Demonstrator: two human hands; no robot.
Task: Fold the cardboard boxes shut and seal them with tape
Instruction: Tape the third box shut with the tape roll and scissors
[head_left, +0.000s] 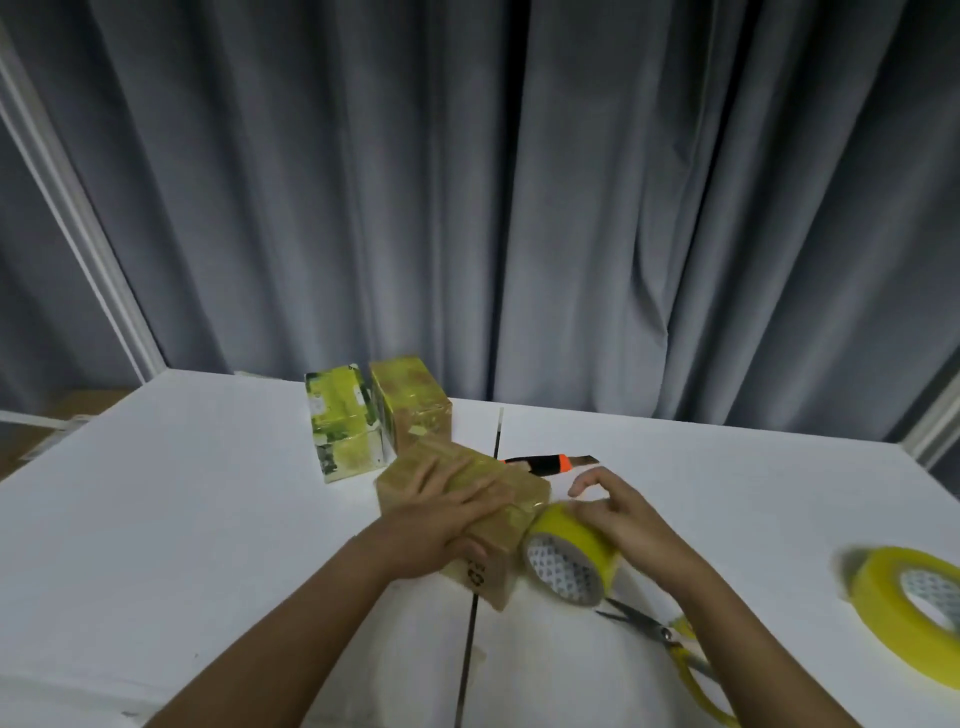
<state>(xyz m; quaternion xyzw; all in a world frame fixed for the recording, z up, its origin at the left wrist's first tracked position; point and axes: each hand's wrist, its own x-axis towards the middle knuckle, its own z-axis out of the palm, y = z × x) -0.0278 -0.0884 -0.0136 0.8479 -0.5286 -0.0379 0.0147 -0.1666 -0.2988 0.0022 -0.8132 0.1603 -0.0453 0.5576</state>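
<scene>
Head cam, one view. Landmark = brown cardboard box (462, 512) at table (182, 493) centre, flaps down, yellowish tape already across top. L hand (441, 525) lies flat on box top, fingers straight and slightly spread, pressing lid; thumb hangs over near face. R hand (623, 519) on yellow tape roll (569, 553), which stands on edge touching box's right end; fingers curled over roll top, thumb and index look to be picking at tape end, can't confirm a pinch. Behind box: two taped boxes (382, 415) side by side. Box cutter (550, 462) just behind-right, scissors (670, 639) near-right, second tape roll (914, 613) far right. Risks, my read: tape end lost on roll, so nail-picking stalls; L pressure eases and flaps spring up; strip laid crooked or wrinkled if roll pulls off-axis; forearm sweep could catch scissors.
</scene>
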